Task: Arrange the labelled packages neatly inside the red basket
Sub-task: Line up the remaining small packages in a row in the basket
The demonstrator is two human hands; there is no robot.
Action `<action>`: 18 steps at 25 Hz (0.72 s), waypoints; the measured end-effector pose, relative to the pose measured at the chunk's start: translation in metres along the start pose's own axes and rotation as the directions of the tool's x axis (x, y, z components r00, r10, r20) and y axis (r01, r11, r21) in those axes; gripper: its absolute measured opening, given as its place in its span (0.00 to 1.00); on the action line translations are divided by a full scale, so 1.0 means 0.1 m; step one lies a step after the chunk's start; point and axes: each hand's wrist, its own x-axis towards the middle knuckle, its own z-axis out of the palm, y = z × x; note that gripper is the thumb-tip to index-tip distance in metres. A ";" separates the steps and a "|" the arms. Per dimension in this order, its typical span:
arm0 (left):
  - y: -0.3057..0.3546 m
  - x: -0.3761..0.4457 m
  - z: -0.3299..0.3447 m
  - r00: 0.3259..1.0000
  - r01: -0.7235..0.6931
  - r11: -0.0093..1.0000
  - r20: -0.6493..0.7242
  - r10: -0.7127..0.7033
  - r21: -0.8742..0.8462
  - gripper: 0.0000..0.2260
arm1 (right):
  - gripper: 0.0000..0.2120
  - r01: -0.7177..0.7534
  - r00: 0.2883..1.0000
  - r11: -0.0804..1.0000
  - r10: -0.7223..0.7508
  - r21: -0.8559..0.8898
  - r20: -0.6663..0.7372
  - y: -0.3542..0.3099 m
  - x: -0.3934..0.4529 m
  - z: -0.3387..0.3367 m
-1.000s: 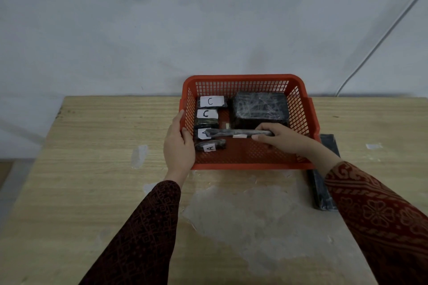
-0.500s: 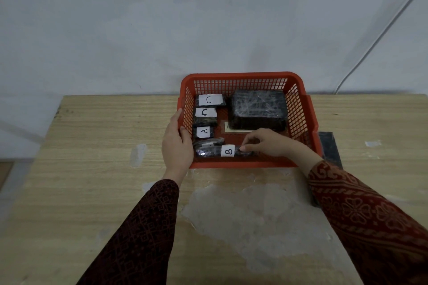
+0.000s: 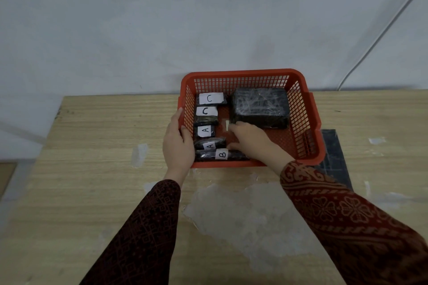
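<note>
two patterned sleeves are being extended from the near edge across the wooden worktop, where a pale worn patch is being shown between the arms. the red basket is being kept on the worktop near the wall, and its near left corner is being gripped by the left hand, with the thumb lying over the left rim and the fingers curled around the wall. the right hand is being held inside the basket, palm down, with the fingers loosely bent; whether anything is being pinched under it cannot be told. its fingertips are being placed near a small pale slip lying on the basket floor.

along the left wall of the basket, a row of dark wrapped packages is being kept in order from near to far: the package labelled b against the near wall, two packages labelled a, then two packages labelled c. a larger dark wrapped package is being kept in the far right part of the basket, well apart from the row. a dark flat sheet is being partly covered by the right side of the basket. a white cable is being run down the grey wall behind.
</note>
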 end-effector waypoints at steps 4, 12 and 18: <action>0.00 0.00 0.00 1.000 -0.007 1.000 -0.003 0.007 -0.002 0.20 | 0.13 0.052 0.999 0.987 -0.050 0.150 -0.017 -0.18 0.16 0.09; -0.02 0.01 0.01 1.000 -0.019 1.000 -0.009 0.019 0.011 0.20 | 0.11 -0.081 0.996 0.972 0.089 0.221 -0.026 -0.27 0.26 0.19; -0.02 0.00 0.01 1.000 -0.027 1.000 -0.008 0.027 0.002 0.20 | 0.10 -0.048 0.995 0.968 0.068 0.248 -0.072 -0.26 0.02 0.15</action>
